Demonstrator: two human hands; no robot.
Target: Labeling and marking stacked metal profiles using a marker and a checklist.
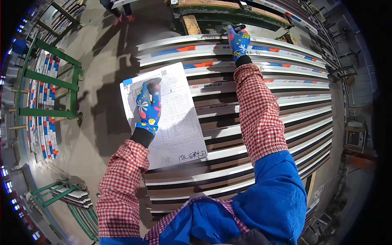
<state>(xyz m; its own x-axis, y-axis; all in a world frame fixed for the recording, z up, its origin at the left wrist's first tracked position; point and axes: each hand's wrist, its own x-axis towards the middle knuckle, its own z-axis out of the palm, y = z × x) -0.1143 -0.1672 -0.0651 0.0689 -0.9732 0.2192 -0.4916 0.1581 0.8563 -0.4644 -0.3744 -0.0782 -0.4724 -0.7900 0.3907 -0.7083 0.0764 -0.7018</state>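
My left hand, in a blue flowered glove with dark fingertips, rests on a stack of printed sheets. Its fingers are curled together; whatever they grip is hidden. A blue clip sits at the sheets' upper left corner, and handwriting runs along the bottom edge. Further off, my right hand, gloved alike, is closed around a short black marker. It is over the farthest white profile, which bears handwritten marks. Beneath the sheets, long white and brown profiles lie side by side, several with red and blue film.
Green metal racks with more profiles stand on the left, and a lower green rack is at lower left. Beyond the profiles is a green frame with timber. Another person's legs show at the top left.
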